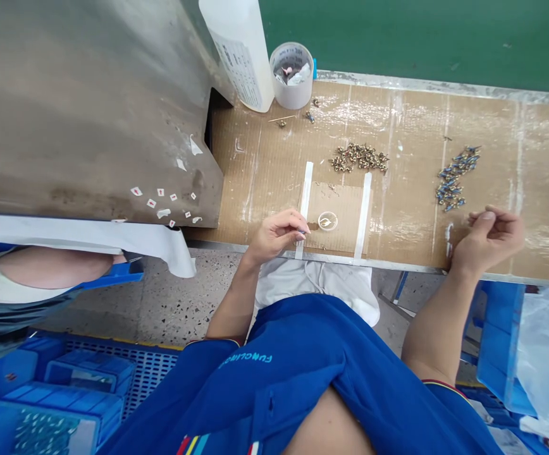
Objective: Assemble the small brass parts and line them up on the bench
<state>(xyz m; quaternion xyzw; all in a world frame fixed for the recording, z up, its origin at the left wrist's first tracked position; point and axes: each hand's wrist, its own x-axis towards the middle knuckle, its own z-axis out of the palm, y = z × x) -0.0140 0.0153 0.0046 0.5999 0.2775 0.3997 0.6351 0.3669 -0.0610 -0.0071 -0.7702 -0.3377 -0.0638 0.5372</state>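
- The person's left hand [275, 236] sits at the near edge of the surface, its grip clenched in a fingertip pinch on a small blue-and-metal part [303, 232]; the part is mostly hidden by the fingers.
- That pinch appears well placed: holding such a tiny part at the fingertips, low over the bench, seems to give fine control.
- The right hand [490, 240] rests at the near right edge, its fingers loosely curled; whether the grip holds anything cannot be told.
- Just beyond the right hand lies a loose pile of small blue-and-metal parts [452, 178].
- A heap of small brass-coloured threaded parts [360, 158] lies far of centre.
- Between the hands, a brown cardboard pad [336, 221] lies between two white tape strips [362, 215], with a small clear ring [327, 221] on it.
- The surface [412, 126] is brown corrugated cardboard.
- At the far left stand a tall white plastic bottle [242, 54] and a white cup [292, 76] holding scraps.
- A grey metal machine housing [89, 107] rises on the left.
- Blue plastic crates [51, 417] sit near left on the floor.
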